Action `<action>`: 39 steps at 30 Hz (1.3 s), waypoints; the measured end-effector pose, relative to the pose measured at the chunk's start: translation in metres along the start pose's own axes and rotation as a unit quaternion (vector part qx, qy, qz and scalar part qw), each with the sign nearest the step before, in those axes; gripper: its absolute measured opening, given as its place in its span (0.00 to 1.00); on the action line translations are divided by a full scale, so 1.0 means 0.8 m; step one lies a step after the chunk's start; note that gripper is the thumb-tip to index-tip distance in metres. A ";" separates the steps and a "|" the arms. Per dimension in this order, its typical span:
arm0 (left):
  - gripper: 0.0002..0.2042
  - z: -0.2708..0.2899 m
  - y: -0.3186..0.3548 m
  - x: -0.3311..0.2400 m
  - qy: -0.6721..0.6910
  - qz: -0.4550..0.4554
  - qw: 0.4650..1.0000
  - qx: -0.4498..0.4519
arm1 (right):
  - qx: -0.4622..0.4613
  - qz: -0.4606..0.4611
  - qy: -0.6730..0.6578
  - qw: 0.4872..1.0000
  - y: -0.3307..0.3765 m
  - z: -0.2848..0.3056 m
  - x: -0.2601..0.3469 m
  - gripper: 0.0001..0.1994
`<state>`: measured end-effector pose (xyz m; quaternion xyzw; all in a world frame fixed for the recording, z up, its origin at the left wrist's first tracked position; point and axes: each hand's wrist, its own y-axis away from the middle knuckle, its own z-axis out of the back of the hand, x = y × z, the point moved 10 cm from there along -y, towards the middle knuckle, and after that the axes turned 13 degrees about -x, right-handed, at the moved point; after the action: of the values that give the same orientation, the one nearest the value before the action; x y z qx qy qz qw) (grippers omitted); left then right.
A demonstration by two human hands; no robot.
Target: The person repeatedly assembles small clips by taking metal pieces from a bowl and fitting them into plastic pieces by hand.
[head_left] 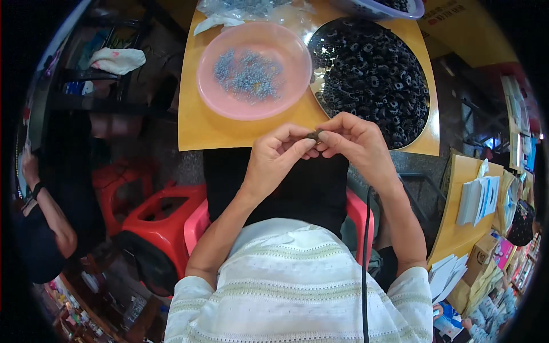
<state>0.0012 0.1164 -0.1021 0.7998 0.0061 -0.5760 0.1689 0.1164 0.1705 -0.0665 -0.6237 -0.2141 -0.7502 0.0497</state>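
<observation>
My left hand and my right hand meet just off the table's near edge, above my lap. Between their pinched fingertips is a small dark piece, mostly covered by the fingers; its exact kind cannot be made out. Beyond my left hand stands a round pink basin with many tiny blue-grey pieces in it. Past my right hand lies a round tray heaped with small black plastic pieces, several showing ring-like openings.
The yellow table also bears a clear plastic bag and a pale purple bowl at the back. A red stool stands left of my pink chair. Another person's arm shows far left. Papers lie right.
</observation>
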 end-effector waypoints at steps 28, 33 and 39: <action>0.07 0.005 -0.008 0.042 0.081 0.130 0.988 0.009 | -0.060 0.227 0.205 0.950 0.012 -0.019 0.004 0.14; 0.06 0.006 -0.007 0.046 0.065 0.136 0.989 0.011 | -0.042 0.251 0.221 0.941 0.017 -0.022 0.009 0.13; 0.07 0.003 0.000 0.036 0.052 0.140 0.989 0.009 | -0.041 0.265 0.235 0.934 0.020 -0.021 0.017 0.12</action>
<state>0.0084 0.1104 -0.1292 0.8233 -0.1022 -0.5040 0.2401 0.1038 0.1523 -0.0519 -0.4650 0.0079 -0.8430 0.2703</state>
